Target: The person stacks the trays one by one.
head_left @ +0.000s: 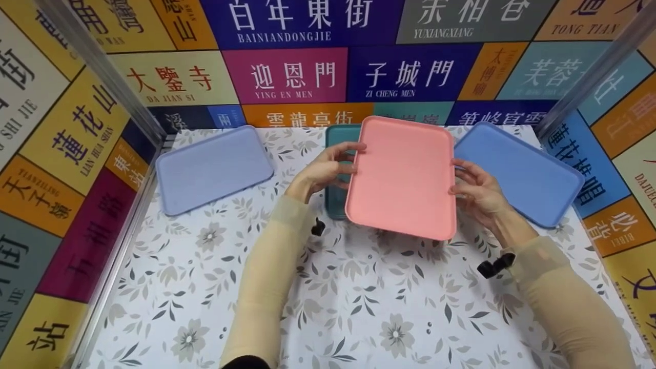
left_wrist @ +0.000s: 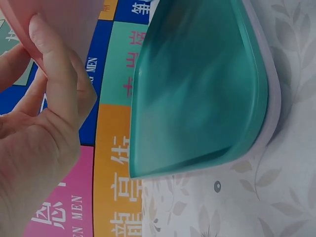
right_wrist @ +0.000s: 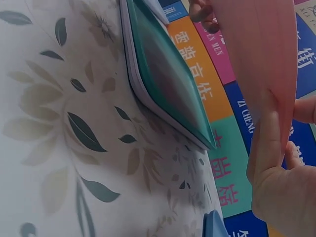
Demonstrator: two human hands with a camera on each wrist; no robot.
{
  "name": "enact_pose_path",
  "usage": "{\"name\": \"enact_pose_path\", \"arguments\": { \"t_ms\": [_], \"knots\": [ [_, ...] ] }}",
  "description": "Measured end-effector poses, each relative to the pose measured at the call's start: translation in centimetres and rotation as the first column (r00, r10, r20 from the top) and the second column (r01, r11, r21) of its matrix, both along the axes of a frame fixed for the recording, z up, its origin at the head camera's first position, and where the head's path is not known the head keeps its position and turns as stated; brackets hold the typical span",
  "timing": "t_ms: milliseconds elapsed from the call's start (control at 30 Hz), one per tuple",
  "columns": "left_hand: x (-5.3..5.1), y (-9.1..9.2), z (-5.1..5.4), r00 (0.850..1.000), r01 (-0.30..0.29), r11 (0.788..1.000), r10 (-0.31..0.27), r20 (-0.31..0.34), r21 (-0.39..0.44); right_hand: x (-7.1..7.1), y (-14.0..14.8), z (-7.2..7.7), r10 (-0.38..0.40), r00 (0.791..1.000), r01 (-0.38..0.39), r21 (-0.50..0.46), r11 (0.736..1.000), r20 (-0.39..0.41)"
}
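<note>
A pink rectangular tray (head_left: pixel 405 177) is held up above the table, slightly tilted. My left hand (head_left: pixel 328 166) grips its left edge, and my right hand (head_left: pixel 479 192) grips the right edge, thumb on one face and fingers on the other. Below and behind it lies a teal tray (head_left: pixel 335 205), partly hidden by the pink one in the head view. In the left wrist view the teal tray (left_wrist: pixel 202 94) rests on a pale lilac tray (left_wrist: pixel 273 106). The pink tray (right_wrist: pixel 261 54) stands apart from this stack in the right wrist view.
A lavender tray (head_left: pixel 215 169) lies at the back left of the table, a blue tray (head_left: pixel 523 174) at the back right. A leaf-patterned cloth (head_left: pixel 359 307) covers the table. Panels with printed signs (head_left: pixel 287 74) wall in its back and sides.
</note>
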State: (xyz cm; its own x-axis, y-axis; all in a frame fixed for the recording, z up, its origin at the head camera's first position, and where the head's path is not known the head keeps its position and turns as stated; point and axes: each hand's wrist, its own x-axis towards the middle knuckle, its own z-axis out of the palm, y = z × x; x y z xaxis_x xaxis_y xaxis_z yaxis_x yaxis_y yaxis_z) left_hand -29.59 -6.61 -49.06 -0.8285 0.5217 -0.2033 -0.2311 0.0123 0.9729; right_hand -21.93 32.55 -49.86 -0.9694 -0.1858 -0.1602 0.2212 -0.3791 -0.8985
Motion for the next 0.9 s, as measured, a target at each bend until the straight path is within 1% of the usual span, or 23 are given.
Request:
{"name": "enact_pose_path", "arguments": {
  "t_ms": [200, 333, 433, 533, 700, 767, 900],
  "knots": [
    [0.1, -0.5, -0.3, 0.998, -0.055, 0.998, 0.055, -0.022, -0.02, -2.3, -1.0, 0.2, -0.013, 0.999, 0.015, 0.068, 0.998, -0.036],
    [0.0, -0.8, -0.6, 0.994, -0.104, 0.993, 0.102, -0.039, -0.053, -3.8, -1.7, 0.0, -0.013, 1.0, 0.016, 0.12, 0.993, -0.024],
    [-0.1, -1.0, -0.8, 0.988, -0.152, 0.984, 0.149, -0.046, -0.089, -4.8, -2.3, -0.3, -0.014, 1.0, 0.017, 0.169, 0.985, -0.02],
    [-0.3, -1.1, -1.0, 0.979, -0.201, 0.97, 0.195, -0.052, -0.135, -5.7, -2.8, -0.8, -0.013, 0.999, 0.019, 0.202, 0.979, -0.033],
    [-0.8, -1.2, -1.3, 0.963, -0.267, 0.938, 0.253, -0.093, -0.22, -6.8, -3.7, -1.6, 0.0, 0.998, 0.014, 0.225, 0.974, -0.064],
    [-0.9, -1.4, -1.4, 0.956, -0.291, 0.923, 0.271, -0.11, -0.251, -7.2, -4.2, -1.8, 0.01, 0.998, 0.007, 0.246, 0.969, -0.064],
    [-1.3, -1.6, -1.6, 0.945, -0.326, 0.895, 0.308, -0.106, -0.304, -8.0, -5.2, -2.5, 0.006, 0.999, 0.007, 0.313, 0.95, -0.038]
  ]
}}
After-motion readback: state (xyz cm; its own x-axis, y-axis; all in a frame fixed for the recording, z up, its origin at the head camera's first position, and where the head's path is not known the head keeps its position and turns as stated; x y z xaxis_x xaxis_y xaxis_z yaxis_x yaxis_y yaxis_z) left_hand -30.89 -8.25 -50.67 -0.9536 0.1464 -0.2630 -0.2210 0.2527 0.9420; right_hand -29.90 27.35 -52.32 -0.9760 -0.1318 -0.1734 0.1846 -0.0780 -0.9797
